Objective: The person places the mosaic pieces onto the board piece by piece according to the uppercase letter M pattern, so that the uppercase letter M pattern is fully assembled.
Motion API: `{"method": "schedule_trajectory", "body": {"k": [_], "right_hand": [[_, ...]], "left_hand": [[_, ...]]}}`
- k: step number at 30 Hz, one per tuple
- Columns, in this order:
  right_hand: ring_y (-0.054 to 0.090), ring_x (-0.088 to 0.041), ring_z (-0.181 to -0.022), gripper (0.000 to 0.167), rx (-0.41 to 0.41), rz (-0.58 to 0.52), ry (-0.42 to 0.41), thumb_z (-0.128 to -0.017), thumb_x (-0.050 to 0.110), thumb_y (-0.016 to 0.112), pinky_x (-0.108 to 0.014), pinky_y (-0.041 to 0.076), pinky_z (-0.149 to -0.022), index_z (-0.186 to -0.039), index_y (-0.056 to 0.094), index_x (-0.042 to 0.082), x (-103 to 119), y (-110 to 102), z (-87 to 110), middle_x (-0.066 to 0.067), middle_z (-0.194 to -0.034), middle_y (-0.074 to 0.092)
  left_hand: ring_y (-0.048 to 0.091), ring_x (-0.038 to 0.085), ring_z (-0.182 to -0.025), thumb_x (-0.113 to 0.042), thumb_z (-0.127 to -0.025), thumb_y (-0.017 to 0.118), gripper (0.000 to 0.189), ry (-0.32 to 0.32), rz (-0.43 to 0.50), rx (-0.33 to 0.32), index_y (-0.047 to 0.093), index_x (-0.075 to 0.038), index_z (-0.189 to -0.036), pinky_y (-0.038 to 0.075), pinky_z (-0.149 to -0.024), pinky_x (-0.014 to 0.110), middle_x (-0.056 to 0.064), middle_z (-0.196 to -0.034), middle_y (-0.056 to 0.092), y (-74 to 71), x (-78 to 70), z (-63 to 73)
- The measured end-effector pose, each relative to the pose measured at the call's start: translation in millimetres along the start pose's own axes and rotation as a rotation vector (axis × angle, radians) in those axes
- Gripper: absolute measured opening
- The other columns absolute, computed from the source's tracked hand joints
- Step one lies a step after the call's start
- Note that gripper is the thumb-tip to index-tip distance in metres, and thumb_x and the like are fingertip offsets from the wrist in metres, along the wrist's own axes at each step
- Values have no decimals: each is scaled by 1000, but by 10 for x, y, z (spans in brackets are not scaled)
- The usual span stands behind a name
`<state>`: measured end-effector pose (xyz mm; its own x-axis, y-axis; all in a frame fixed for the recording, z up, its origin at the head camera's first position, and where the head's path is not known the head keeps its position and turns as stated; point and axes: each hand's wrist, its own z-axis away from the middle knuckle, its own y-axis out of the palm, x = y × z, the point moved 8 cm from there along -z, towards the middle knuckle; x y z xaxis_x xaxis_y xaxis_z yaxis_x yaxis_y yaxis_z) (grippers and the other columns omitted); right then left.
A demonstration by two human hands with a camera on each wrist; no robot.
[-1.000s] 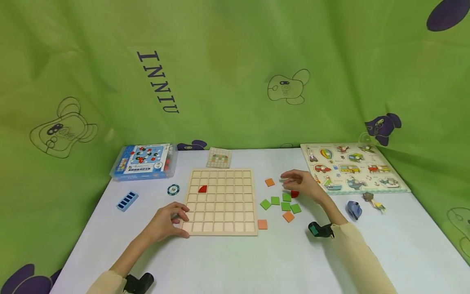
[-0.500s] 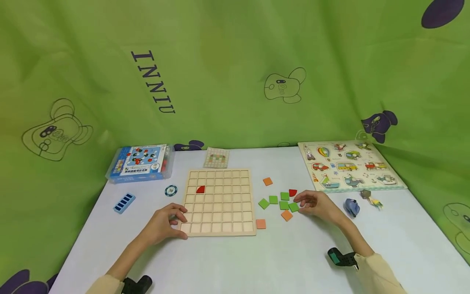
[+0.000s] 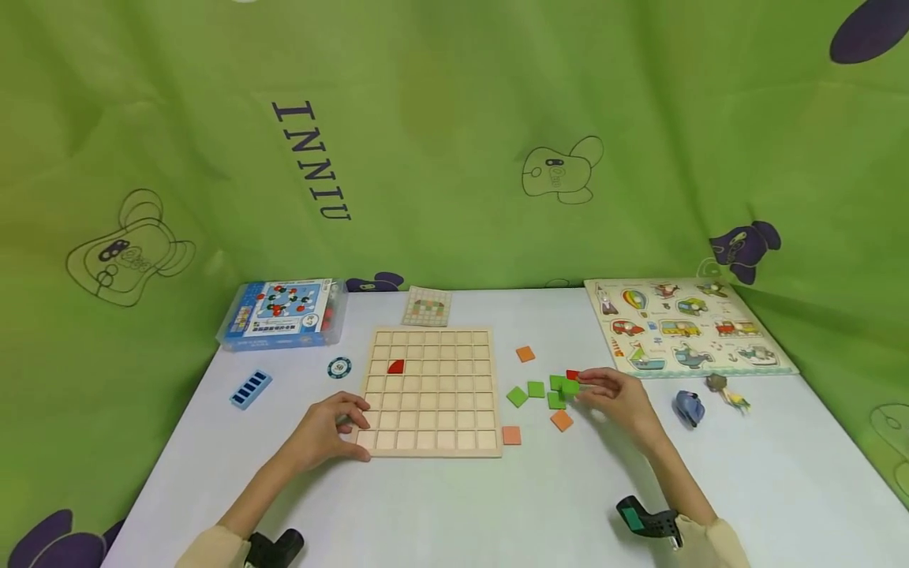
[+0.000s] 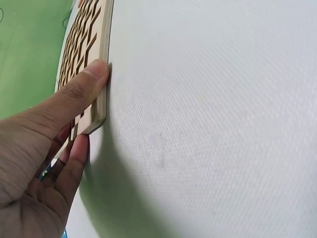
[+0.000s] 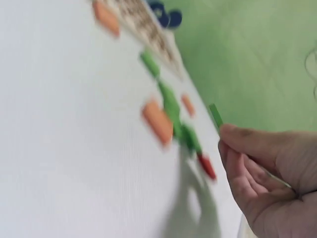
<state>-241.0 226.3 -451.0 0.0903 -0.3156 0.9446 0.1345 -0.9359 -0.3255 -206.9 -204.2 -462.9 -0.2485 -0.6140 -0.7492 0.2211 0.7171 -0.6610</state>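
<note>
My right hand (image 3: 625, 401) is grasping: thumb and fingertips pinch one green tile (image 5: 215, 116). In the right wrist view the tile is edge-on, with one end projecting past the thumb, and is raised off the table (image 3: 426, 513).

In the head view the held tile overlaps the loose green tiles (image 3: 536, 389); one red piece (image 3: 572, 375) lies just behind my fingertips. Orange tiles (image 3: 562, 420) lie around this group, one of them just beside the board's near right corner.

My left hand (image 3: 323, 430) spans the near left corner of the wooden grid board (image 3: 426, 454), thumb on the near edge, fingers at the left edge. I judge this hold to be a brace against sliding.

One red quarter-round piece (image 3: 395, 367) sits in the grid, third row from the far edge, second cell from the left. Behind the board lies a small pattern card (image 3: 427, 306).

Step in hand, as I judge it: separating a single tile from the pile. The next move calls for a firm pinch and enough lift to clear neighbouring pieces. For seating in a cell, turn the tile flat and align its sides with the dividers. I cannot tell which cell applies.
</note>
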Motion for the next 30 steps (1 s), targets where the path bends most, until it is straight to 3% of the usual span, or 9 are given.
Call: {"method": "schedule_trajectory", "body": {"k": [6,16,23,30], "right_hand": [[65,-10,-84,35,-80,-75,59,-83,-1,71,-17,54,-74,-115,59,-10,158,293,-94,-27,-111,64],[66,-17,-84,31,-49,-146,10,-79,-9,72,-17,54,-72,-109,64,-8,362,1063,-427,-23,-108,66],[67,-24,-77,27,-14,-21,-126,-75,-12,73,-21,55,-67,-100,67,-5,529,1605,-655,-18,-98,69],[66,-23,-73,21,-9,107,-269,-76,-13,70,-19,53,-62,-95,67,-7,702,1955,-796,-18,-91,69]], "left_hand": [[56,28,-102,-13,-56,92,35,-8,-27,-2,66,-11,-78,55,-73,22,10,-114,60,15,-43,-9],[56,28,-104,-12,-55,93,35,-26,-26,-8,66,-11,-77,55,-73,21,9,-114,60,15,-34,18],[56,28,-104,-12,-56,93,34,-30,-9,-4,66,-11,-78,55,-74,21,9,-115,59,17,-36,15],[57,27,-100,-11,-56,93,34,-20,-21,-10,66,-10,-77,55,-73,22,9,-114,59,3,-38,19]]}}
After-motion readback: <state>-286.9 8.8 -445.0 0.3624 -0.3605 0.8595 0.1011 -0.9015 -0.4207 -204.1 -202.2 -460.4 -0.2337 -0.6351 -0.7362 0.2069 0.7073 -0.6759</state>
